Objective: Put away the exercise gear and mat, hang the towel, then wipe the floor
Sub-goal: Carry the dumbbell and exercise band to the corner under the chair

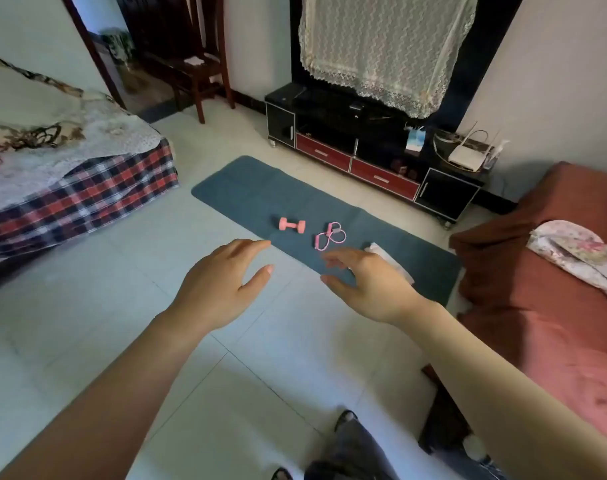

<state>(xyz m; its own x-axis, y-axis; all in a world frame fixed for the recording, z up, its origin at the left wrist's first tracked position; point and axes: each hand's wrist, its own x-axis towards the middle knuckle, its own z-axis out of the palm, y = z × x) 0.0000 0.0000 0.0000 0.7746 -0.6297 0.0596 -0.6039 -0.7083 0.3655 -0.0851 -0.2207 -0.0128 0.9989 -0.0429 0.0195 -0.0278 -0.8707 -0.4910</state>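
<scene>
Judging by how things lie, the task is at its very start and none of its steps is done. The blue exercise mat (260, 188) lies unrolled flat on the tiled floor (104, 323), in front of the black TV stand (381, 178). On the mat sit a pink dumbbell (292, 225) and, just beside it, a pink figure-eight resistance band (330, 236). A white towel (376, 248) lies folded on the mat near its right end, partly hidden behind the right grip (371, 285).

The left grip (222, 282) and the right grip are both held out in front of the person, above the near edge of the mat. Their fingers are spread and relaxed, and they hold nothing and touch nothing.

Everything is left to do: pick up the dumbbell and the band and store them, roll up and put away the mat, hang the towel, then wipe the floor. No cloth or mop for wiping shows in this view, nor any hook or rail for the towel.
</scene>
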